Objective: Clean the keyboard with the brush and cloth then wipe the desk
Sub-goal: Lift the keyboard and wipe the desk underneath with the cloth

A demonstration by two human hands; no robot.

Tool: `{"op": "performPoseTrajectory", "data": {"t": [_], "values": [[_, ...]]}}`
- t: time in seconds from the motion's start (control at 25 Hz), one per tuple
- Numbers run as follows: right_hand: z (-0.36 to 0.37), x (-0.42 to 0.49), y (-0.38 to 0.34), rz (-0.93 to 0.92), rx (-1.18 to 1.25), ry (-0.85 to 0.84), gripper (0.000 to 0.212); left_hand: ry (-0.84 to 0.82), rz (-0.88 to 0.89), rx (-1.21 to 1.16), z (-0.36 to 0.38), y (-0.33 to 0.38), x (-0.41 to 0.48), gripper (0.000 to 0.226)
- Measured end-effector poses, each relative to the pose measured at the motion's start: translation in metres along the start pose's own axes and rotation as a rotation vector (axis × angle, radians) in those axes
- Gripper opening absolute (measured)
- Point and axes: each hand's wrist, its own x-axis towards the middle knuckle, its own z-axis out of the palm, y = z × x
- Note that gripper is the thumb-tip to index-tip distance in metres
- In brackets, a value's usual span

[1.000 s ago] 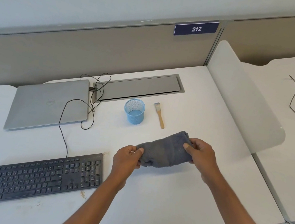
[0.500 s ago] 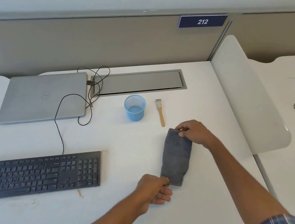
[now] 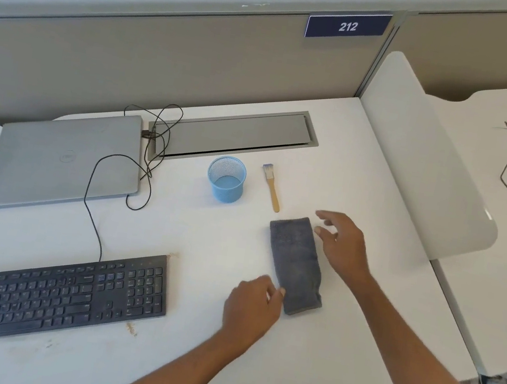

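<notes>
The folded grey cloth (image 3: 296, 263) lies flat on the white desk (image 3: 205, 243), right of the black keyboard (image 3: 51, 297) and just below the wooden-handled brush (image 3: 271, 188). The left hand (image 3: 250, 308) sits curled at the cloth's near left corner; whether it pinches the fabric I cannot tell. The right hand (image 3: 340, 246) hovers released, fingers spread, beside the far right edge. A blue mesh cup (image 3: 226, 179) and closed laptop (image 3: 61, 161) stand behind.

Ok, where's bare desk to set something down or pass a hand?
Biggest bare patch: desk between the keyboard and the cloth, on the near side of the cup. Also bare between the right hand and the divider. Crowded at the back left: laptop, looped cable, cup and brush.
</notes>
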Motion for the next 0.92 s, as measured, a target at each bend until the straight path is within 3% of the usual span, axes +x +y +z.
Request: {"op": "performPoseTrajectory", "data": {"t": [0.08,0.2,0.32,0.52,0.6,0.72,0.84,0.92], "values": [[-0.002,-0.039,0.015,-0.062,-0.073,0.056,0.037,0.091,0.240,0.059,-0.004,0.001,0.019,0.022],[0.016,-0.090,0.027,-0.242,-0.274,0.025,0.054,0.079,0.481,0.268,-0.002,0.003,0.050,0.055],[0.037,-0.114,0.032,-0.358,-0.515,-0.172,0.081,-0.021,0.471,0.458,-0.005,0.007,0.063,0.068],[0.044,-0.115,0.036,-0.326,-0.649,-0.242,0.087,0.001,0.491,0.513,-0.003,-0.003,0.068,0.071],[0.041,-0.112,0.034,-0.347,-0.597,-0.230,0.089,-0.031,0.483,0.461,-0.005,0.000,0.069,0.070],[0.036,-0.093,0.021,-0.359,-0.440,-0.141,0.084,0.027,0.470,0.193,-0.020,0.016,0.072,0.061],[0.037,-0.050,-0.010,-0.257,-0.273,0.008,0.070,0.112,0.366,-0.082,-0.041,0.035,0.086,0.049],[0.043,-0.011,-0.030,-0.191,-0.198,0.010,0.061,0.168,0.255,-0.234,-0.053,0.044,0.104,0.052]]}}
